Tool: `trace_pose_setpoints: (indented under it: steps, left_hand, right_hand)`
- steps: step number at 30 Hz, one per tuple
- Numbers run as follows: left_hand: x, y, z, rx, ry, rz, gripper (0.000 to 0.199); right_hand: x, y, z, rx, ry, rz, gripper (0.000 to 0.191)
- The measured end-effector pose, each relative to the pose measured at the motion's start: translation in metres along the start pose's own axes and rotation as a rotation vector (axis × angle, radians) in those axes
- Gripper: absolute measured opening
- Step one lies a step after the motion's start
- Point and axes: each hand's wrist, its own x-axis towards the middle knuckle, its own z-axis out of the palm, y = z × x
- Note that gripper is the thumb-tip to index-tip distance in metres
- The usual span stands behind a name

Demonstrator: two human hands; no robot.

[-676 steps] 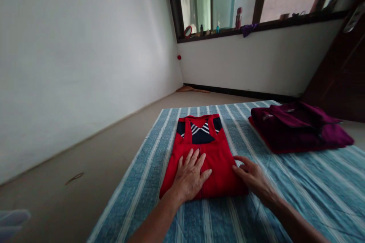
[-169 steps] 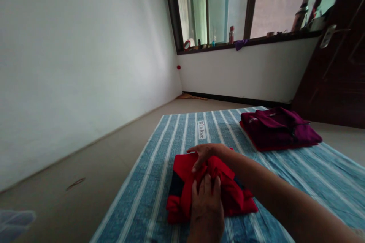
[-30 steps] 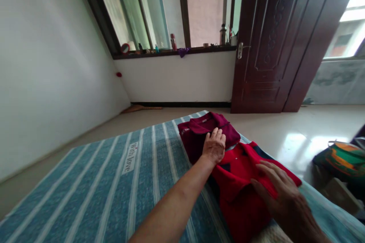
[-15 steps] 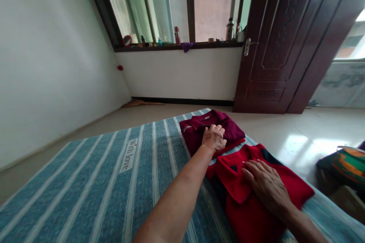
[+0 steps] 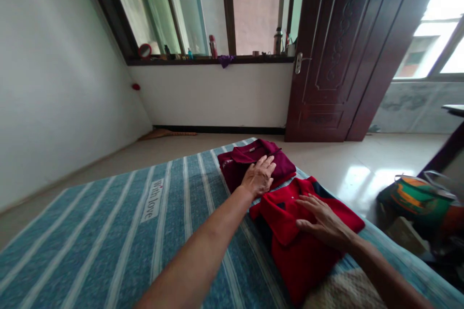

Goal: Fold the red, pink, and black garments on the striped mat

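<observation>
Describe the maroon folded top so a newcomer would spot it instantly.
On the blue striped sheet, look to the far corner, toward the dark red-brown door. There, under the left hand, lies the folded maroon collared top. Its purplish colour sets it apart from the nearer, bright red collared top with navy patches.

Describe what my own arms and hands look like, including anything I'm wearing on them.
Your left hand and right hand are gloveless, with no rings visible. Your left forearm and right forearm are bare as far as they show: no sleeve, watch or bracelet.
</observation>
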Motion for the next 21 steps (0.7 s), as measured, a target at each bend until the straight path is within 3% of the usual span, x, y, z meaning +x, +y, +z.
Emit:
trace_pose_setpoints:
  steps: [3,5,11,13,16,19,21]
  left_hand:
    - [-0.022,0.000,-0.010,-0.022,0.052,0.096,0.045]
    - [-0.039,0.001,-0.011,-0.074,0.073,0.079,0.042]
    - [-0.083,0.017,0.009,-0.373,0.109,-0.183,0.044]
    - [-0.091,0.026,0.013,-0.436,0.125,-0.264,0.046]
    - [-0.096,0.044,0.012,-0.468,0.148,-0.317,0.047]
    - [-0.096,0.065,0.003,-0.460,0.087,-0.351,0.050]
    - [-0.096,0.078,-0.002,-0.461,-0.026,-0.373,0.065]
  right_hand:
    - [-0.004,0.004,-0.006,0.005,-0.043,-0.047,0.076]
    - [-0.004,0.005,-0.005,-0.047,-0.039,-0.058,0.078]
    - [0.003,0.005,0.004,-0.019,0.024,-0.043,0.039]
    - [0.002,0.006,0.003,-0.042,0.012,-0.074,0.038]
    - [-0.003,0.006,-0.004,0.005,0.018,-0.098,0.051]
    - [-0.004,0.007,-0.010,0.173,0.017,-0.056,0.057]
    - [-0.003,0.008,-0.009,0.233,0.055,-0.016,0.056]
